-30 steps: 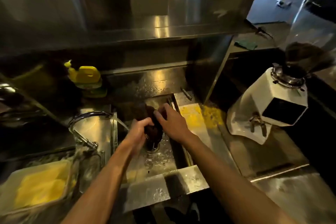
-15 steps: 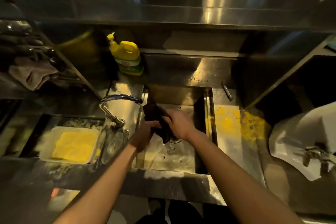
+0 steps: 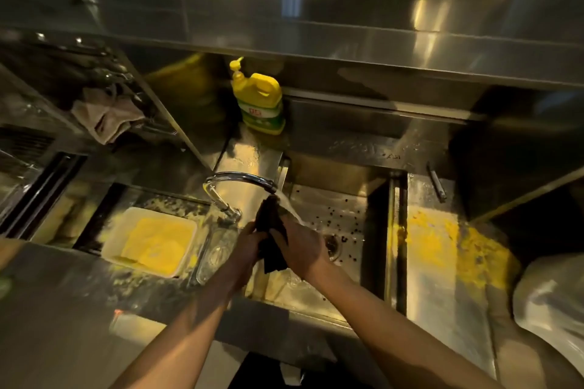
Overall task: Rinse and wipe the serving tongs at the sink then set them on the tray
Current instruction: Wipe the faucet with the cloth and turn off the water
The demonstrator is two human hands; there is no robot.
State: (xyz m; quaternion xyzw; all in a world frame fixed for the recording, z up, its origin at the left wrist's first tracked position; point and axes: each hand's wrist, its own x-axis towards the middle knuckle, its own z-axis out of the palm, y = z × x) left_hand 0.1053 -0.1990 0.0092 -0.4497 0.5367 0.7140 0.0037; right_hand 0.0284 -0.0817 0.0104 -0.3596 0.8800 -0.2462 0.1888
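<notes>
Beyond the hands (image 3: pixel 303 249) a steel wall (image 3: pixel 363 133) is seen, topped by a long steel shelf (image 3: pixel 347 41). To their right the steel tabletop (image 3: pixel 423 281) is stained with yellow. The place is dimly lit, with warm glints on the metal.

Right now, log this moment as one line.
step: rinse at sink | left hand: grips dark cloth | right hand: grips dark cloth | faucet: running onto dark cloth

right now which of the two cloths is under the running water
The dark cloth, gripped by the left hand and right hand under the faucet. The pale cloth hangs on the rack, away from water.
</notes>
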